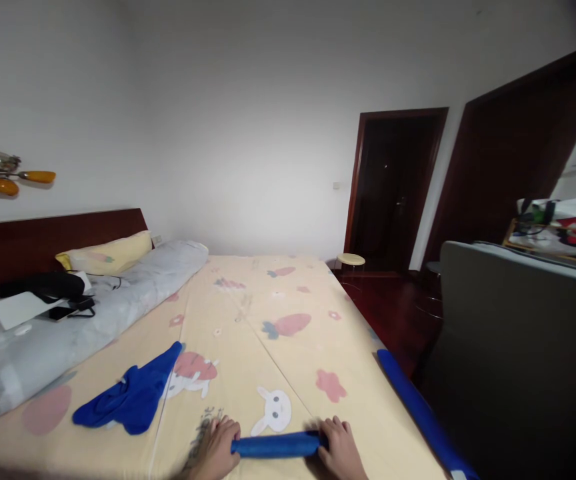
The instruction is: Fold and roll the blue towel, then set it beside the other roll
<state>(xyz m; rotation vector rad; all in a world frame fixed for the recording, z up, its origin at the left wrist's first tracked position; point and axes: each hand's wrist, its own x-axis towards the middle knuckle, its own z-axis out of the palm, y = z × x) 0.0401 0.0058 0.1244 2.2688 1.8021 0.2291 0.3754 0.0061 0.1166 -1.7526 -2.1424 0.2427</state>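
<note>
1. Head view: bed [278,313] fills the frame, yellow sheet printed with rabbits, carrots and pink blobs, a seam running down its middle.
2. Room: white walls, dark wood headboard [43,240] at left, two dark doors [393,193] at right, red-brown floor, wall lamp [8,175] with orange shades.
3. Left hand [215,450] curled around the left end of a blue roll [278,445], fingers wrapped over it.
4. Right hand [338,450] curled around the roll's right end, same grip.
5. Roll lies crosswise on the sheet at the near bed edge, just below a rabbit print.
6. Count: one blue roll, one loose blue cloth [131,397] left of the hands, one long blue strip [418,407] along the bed's right edge.
7. One grey duvet [93,307], rolled lengthwise by the headboard; one yellow pillow [105,253] behind it.
8. On the duvet: one black bag [43,285], one white sheet [18,308], one dark phone-like item, too small to tell.
9. One round stool [351,260] by the doors; one grey chair back [518,347] at right; cluttered desk [563,230] behind it.
</note>
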